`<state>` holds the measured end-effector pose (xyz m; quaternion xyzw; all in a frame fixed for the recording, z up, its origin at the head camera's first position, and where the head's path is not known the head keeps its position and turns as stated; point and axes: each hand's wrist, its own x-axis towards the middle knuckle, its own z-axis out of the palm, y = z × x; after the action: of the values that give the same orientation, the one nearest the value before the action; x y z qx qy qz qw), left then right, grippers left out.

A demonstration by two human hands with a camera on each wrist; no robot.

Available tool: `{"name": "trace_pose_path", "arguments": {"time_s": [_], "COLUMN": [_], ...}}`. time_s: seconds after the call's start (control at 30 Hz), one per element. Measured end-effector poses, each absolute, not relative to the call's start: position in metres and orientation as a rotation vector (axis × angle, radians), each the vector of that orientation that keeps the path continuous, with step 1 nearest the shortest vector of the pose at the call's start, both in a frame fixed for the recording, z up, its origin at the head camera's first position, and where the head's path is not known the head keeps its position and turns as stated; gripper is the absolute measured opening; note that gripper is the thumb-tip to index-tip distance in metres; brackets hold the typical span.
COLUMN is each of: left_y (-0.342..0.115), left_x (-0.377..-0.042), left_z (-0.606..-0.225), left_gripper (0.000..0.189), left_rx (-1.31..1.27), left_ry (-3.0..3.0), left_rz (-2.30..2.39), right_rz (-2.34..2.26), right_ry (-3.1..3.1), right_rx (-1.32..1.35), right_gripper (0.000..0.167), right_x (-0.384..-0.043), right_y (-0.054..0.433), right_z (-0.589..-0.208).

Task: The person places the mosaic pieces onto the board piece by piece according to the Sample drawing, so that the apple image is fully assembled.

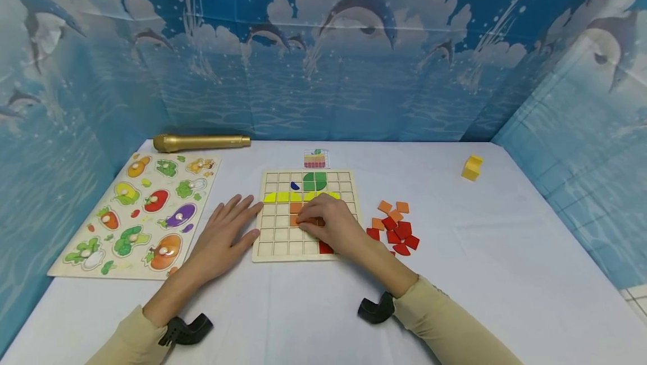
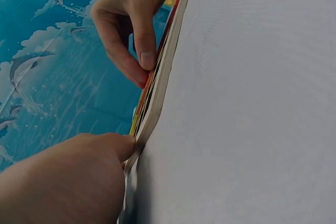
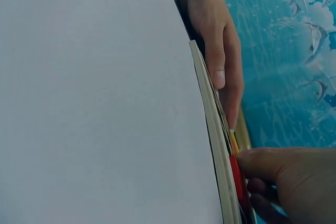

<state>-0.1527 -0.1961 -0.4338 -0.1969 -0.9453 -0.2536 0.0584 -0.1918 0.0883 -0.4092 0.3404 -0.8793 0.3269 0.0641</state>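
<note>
A wooden grid board (image 1: 282, 248) lies on the table. Yellow tiles (image 1: 277, 197) form a row across it, four-part green pieces (image 1: 315, 181) and a small blue half-round (image 1: 295, 186) sit above, and a red tile (image 1: 326, 247) lies low on the right. My right hand (image 1: 333, 222) bends over the middle of the board, thumb and forefinger pinching an orange square tile (image 1: 294, 220) at the grid, just below another orange tile (image 1: 295, 208). Part of the board is hidden under this hand. My left hand (image 1: 227, 236) rests with fingers spread, its fingertips and thumb at the board's left edge.
Loose orange tiles (image 1: 402, 207) and red tiles (image 1: 403, 230) lie right of the board. A picture card (image 1: 315, 158) stands behind it. To the left are a vegetable puzzle board (image 1: 144, 219) and a gold microphone (image 1: 202, 142). A yellow block (image 1: 472, 168) sits at the far right.
</note>
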Motion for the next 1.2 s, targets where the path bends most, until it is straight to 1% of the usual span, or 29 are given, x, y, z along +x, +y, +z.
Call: {"name": "trace_pose_path", "arguments": {"time_s": [0.17, 0.3, 0.53, 0.8, 0.93, 1.07, 1.2], "left_y": [-0.197, -0.197, -0.197, -0.197, -0.198, -0.198, -0.198], "left_x": [-0.154, -0.154, -0.153, -0.153, -0.153, -0.152, -0.153], "left_z": [-0.434, -0.434, -0.434, -0.435, -0.435, -0.435, -0.435], "left_gripper": [0.060, 0.061, 0.060, 0.060, 0.060, 0.060, 0.060], "left_rx": [-0.599, -0.602, -0.602, -0.608, -0.606, -0.601, -0.599], "left_ry": [-2.883, -2.885, -2.888, -2.876, -2.878, -2.884, -2.885], "left_rz": [-0.765, -0.766, -0.781, -0.781, -0.775, -0.771, -0.766], "right_rz": [0.984, 1.017, 1.084, 1.119, 1.082, 1.041, 1.058], "right_ry": [-2.662, -2.703, -2.831, -3.052, -3.150, -3.217, -3.237], "right_rx": [1.047, 0.988, 0.766, 0.580, 0.566, 0.591, 0.593], "right_gripper": [0.010, 0.011, 0.020, 0.028, 0.032, 0.036, 0.032], "right_x": [-0.198, -0.209, -0.229, -0.246, -0.251, -0.252, -0.252], "right_y": [0.097, 0.115, 0.159, 0.214, 0.237, 0.250, 0.252], "right_z": [-0.405, -0.398, -0.385, -0.375, -0.374, -0.371, -0.371]}}
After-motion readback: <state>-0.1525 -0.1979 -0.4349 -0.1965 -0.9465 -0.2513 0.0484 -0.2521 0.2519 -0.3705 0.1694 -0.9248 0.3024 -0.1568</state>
